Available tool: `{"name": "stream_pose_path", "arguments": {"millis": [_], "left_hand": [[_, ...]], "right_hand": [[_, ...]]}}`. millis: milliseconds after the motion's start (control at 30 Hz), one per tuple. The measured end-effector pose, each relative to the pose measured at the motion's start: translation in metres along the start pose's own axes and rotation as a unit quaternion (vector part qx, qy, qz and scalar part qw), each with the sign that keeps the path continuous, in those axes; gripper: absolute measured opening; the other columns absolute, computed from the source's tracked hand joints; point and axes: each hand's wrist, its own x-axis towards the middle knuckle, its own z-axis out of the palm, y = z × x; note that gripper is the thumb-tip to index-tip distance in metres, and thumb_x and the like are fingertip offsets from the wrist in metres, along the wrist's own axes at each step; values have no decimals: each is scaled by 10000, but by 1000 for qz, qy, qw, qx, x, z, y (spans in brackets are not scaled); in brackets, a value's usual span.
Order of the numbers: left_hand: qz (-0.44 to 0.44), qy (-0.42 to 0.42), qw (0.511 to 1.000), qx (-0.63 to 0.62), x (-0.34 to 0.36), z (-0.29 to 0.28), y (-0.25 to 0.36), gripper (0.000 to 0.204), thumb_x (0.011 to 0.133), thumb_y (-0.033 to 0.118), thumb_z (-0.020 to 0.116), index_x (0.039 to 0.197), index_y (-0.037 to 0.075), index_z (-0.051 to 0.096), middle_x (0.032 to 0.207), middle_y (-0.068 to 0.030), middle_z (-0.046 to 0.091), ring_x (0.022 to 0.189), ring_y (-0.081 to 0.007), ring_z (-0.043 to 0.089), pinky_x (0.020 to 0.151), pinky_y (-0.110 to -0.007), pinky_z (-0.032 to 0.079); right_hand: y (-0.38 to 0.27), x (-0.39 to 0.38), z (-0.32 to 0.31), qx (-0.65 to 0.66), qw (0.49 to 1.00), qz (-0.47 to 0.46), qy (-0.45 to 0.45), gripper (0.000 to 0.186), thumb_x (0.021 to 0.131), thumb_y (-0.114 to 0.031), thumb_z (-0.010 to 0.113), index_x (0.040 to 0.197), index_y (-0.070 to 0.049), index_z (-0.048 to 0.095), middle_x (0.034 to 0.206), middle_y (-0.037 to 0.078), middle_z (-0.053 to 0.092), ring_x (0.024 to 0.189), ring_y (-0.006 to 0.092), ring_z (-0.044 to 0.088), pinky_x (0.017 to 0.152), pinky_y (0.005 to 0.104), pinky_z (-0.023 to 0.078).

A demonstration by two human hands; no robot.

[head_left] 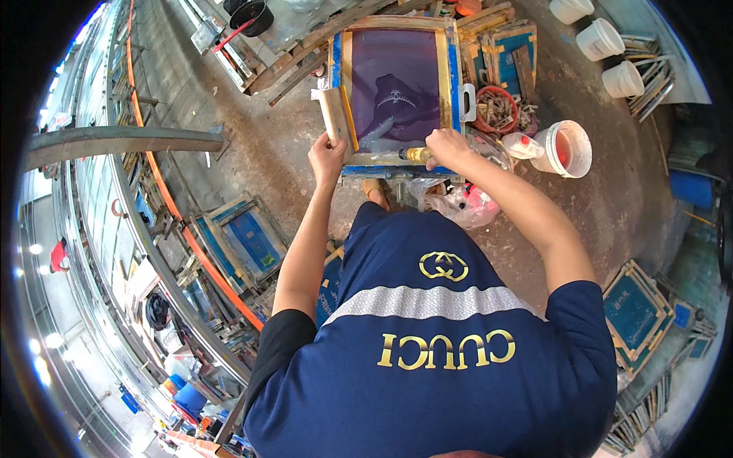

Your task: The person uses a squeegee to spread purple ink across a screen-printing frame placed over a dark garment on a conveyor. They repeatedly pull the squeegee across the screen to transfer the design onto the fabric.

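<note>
A screen printing frame (346,76) of wood, edged with blue and tan tape, lies in front of me with dark purple mesh that shows a pale curved mark. At its left side my left hand (327,158) is closed around the lower end of a squeegee (333,114) with a wooden handle and a yellow blade edge. Over the near right corner of the frame, my right hand (445,146) grips a short yellow cylinder with a dark end (414,155). I cannot make out what kind of thing that cylinder is.
Beyond the frame's right side are a red basket of scraps (496,111), a white jug (524,146) and a white bucket (566,149). Plastic bags (466,202) sit just below it. Other screens (637,313) lean at right and left; a metal beam (130,145) juts in from the left.
</note>
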Motion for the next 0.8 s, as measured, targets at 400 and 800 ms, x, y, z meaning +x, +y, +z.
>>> {"name": "stream_pose_path", "arguments": {"millis": [400,800], "left_hand": [[-37,-113,989,83,-12,100,12,322,783,263,744,975,5,732,835,-229,724,818,-376,731,745,-459,553],[-14,-134,991,12,-74,195,49,317,776,236,751,996,8,742,867,-218,740,832,-389,730,757,-454,559]], "right_hand": [[44,-119,61,107,930,167,310,681,712,-518,854,1223,-105,678,1200,94,688,1127,297,658,986,455,514],[50,-204,79,427,735,260,459,663,770,-363,893,1273,-40,607,1059,129,726,999,221,705,880,362,535]]}}
